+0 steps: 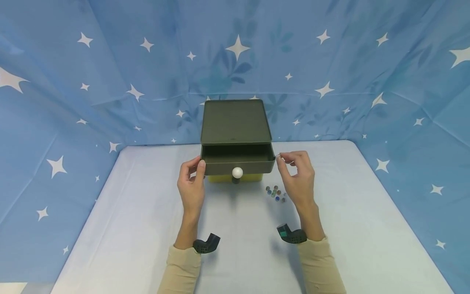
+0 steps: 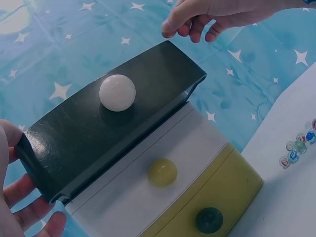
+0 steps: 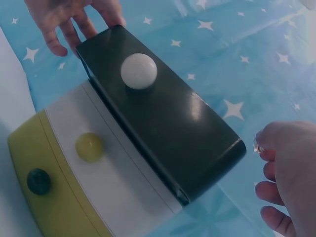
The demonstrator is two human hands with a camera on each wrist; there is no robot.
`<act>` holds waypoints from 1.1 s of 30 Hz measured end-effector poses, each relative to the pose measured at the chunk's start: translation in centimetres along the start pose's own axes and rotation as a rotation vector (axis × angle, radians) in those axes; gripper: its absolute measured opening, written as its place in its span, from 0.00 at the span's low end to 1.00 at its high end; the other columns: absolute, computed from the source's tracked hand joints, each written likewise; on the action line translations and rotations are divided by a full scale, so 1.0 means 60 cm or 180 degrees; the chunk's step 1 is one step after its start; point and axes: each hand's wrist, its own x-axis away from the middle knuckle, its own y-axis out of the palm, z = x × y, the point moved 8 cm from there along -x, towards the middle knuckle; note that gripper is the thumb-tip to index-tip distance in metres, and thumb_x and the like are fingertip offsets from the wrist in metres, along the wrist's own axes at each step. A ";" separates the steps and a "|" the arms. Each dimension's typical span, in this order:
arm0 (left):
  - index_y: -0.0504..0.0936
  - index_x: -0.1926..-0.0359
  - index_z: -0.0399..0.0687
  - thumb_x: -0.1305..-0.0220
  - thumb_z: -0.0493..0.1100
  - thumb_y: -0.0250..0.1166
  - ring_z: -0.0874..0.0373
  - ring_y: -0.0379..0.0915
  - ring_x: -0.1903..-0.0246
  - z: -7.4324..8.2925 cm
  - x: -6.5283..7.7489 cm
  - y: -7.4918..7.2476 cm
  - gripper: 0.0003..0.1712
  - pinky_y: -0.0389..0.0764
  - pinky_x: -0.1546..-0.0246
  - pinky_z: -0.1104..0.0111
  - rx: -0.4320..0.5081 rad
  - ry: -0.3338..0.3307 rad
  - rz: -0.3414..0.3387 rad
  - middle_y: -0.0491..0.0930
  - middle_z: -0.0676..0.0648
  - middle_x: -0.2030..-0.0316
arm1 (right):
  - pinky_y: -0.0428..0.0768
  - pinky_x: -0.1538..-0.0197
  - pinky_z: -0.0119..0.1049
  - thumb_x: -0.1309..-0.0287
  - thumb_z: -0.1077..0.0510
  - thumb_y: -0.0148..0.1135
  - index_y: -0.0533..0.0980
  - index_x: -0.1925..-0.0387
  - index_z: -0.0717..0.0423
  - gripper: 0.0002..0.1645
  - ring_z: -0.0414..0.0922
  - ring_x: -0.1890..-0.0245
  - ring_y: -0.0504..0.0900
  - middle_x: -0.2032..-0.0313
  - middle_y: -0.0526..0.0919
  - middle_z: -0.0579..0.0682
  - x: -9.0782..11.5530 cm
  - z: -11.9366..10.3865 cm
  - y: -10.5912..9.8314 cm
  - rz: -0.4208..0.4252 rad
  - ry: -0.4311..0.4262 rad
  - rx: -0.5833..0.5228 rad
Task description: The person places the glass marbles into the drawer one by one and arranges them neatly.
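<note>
A small chest has its dark green top drawer point(image 1: 220, 168) pulled out, with a white knob point(image 1: 237, 172) on the front. My left hand point(image 1: 191, 187) holds that drawer at its left front corner, thumb against the front and fingers along the side. Just off the drawer's right front corner is my right hand point(image 1: 300, 179), pinching a small glass marble point(image 3: 256, 146) between thumb and index finger. The marble is mostly covered by the fingertips. Below that hand, several glass marbles point(image 1: 277, 199) lie in a loose group on the white table.
Under the top drawer, the white middle drawer point(image 2: 131, 182) has a yellow knob point(image 2: 162, 173) and the yellow bottom drawer point(image 2: 242, 180) a dark green one. The white tabletop point(image 1: 128, 212) spreads around the chest. A blue star-patterned cloth point(image 1: 147, 69) hangs behind and at both sides.
</note>
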 end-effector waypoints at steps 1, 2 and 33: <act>0.78 0.47 0.29 0.29 0.37 0.61 0.67 0.74 0.59 0.000 0.000 0.000 0.16 0.78 0.63 0.78 -0.0001 0.0004 0.0002 0.79 0.35 0.54 | 0.76 0.54 0.34 0.40 0.66 0.67 0.82 0.58 0.66 0.09 0.51 0.60 0.79 0.61 0.80 0.60 0.000 -0.002 0.002 -0.0012 -0.0007 -0.0009; 0.78 0.47 0.29 0.29 0.37 0.61 0.67 0.74 0.59 0.001 0.000 0.000 0.16 0.78 0.63 0.78 -0.0003 0.0007 0.0008 0.80 0.36 0.55 | 0.76 0.54 0.34 0.41 0.66 0.68 0.82 0.58 0.66 0.10 0.51 0.60 0.79 0.61 0.79 0.60 0.000 -0.003 0.003 -0.0024 -0.0004 -0.0018; 0.78 0.48 0.27 0.30 0.34 0.61 0.64 0.74 0.60 0.003 -0.002 0.001 0.14 0.78 0.65 0.79 -0.0013 0.0090 0.0012 0.79 0.37 0.56 | 0.77 0.60 0.35 0.43 0.66 0.71 0.83 0.58 0.65 0.11 0.50 0.61 0.79 0.64 0.80 0.58 0.000 -0.012 0.017 -0.0134 -0.0036 0.0000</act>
